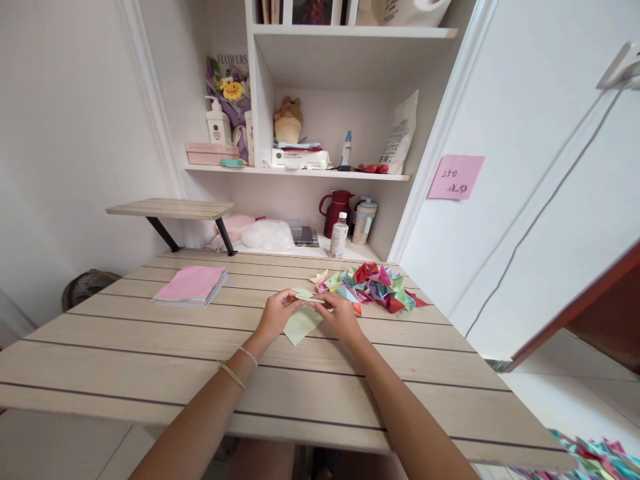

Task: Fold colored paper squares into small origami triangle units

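My left hand point(278, 311) and my right hand point(340, 312) meet over the middle of the slatted table point(210, 373). Between them they pinch a sheet of pale green paper point(303, 325) by a folded edge. Its lower corner points toward me, and part of the far side rises behind the fingers. To the right of my right hand lies a heap of folded coloured paper pieces point(375, 285) in red, pink, purple, green and blue. A stack of square paper sheets point(192, 285), pink on top, sits to the left of my left hand.
A small raised wooden shelf point(173, 209) stands at the table's back left. Behind the table, a white bottle point(339, 236), a red jug point(337, 212) and a tumbler point(365, 221) stand close together. More coloured paper pieces point(600, 457) lie low at the right.
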Demonstrator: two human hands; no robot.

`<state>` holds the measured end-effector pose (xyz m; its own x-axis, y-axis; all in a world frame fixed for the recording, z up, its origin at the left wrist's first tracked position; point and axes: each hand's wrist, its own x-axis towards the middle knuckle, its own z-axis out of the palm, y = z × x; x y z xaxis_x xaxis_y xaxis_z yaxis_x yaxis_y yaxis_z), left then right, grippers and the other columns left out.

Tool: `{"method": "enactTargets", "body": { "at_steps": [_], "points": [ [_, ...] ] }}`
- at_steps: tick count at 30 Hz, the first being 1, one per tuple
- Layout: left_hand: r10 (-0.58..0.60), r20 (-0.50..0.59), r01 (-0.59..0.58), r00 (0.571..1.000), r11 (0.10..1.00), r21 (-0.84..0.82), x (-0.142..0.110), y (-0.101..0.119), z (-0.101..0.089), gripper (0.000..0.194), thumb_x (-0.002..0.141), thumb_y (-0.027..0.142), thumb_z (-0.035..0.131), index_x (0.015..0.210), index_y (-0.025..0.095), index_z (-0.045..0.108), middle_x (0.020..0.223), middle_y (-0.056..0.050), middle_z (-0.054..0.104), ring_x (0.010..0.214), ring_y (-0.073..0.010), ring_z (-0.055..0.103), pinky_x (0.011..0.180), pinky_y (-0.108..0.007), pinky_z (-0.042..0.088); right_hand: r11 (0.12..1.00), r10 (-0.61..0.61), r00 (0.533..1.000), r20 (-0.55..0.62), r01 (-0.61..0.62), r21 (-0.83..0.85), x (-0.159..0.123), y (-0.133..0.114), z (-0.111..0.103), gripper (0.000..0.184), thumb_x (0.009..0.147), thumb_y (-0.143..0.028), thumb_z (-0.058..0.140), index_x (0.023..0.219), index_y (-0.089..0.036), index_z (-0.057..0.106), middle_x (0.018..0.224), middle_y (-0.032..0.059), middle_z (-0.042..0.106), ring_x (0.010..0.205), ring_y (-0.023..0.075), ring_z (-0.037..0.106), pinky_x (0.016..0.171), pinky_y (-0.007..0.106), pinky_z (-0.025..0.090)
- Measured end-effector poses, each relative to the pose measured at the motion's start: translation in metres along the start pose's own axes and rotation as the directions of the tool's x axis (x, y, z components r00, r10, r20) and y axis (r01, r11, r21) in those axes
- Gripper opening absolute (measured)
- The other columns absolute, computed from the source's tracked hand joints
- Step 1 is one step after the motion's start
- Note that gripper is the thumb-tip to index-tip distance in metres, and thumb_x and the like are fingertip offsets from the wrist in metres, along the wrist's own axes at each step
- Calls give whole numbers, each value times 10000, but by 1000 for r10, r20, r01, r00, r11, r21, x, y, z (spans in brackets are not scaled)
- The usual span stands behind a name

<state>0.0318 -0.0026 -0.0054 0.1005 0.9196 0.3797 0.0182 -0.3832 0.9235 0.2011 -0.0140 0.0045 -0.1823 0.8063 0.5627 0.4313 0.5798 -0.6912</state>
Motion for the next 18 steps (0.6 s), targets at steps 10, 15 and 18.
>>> {"method": "enactTargets", "body": {
  "at_steps": [10, 15, 18],
  "points": [
    [-23, 33, 23, 999, 1000, 1, 1, 0, -1, 223, 661, 307, 634, 819, 150, 636, 710, -33, 606, 639, -138, 575, 613, -240, 466, 998, 21, 998, 53, -24, 57, -1, -2, 0, 250, 782, -378, 505, 863, -210, 672, 741, 39, 684, 661, 177, 619, 620, 288, 487],
    [9, 65, -5, 998, 998, -57, 1, 2, 1, 247, 694, 321, 597, 885, 176, 653, 913, -60, 580, 753, -165, 592, 706, -287, 494, 968, 135, 986, 101, -153, 197, 0, 5, 2, 274, 762, -402, 519, 893, -209, 663, 735, 26, 686, 647, 186, 637, 600, 311, 510],
    [29, 52, -27, 998, 998, -49, 0, 2, 2, 272, 696, 324, 598, 922, 182, 653, 933, -59, 553, 783, -166, 579, 719, -293, 500, 977, 129, 986, 106, -145, 156, 0, 7, 3, 260, 773, -371, 509, 924, -214, 652, 761, 31, 688, 657, 189, 642, 603, 310, 508]
  ]
}}
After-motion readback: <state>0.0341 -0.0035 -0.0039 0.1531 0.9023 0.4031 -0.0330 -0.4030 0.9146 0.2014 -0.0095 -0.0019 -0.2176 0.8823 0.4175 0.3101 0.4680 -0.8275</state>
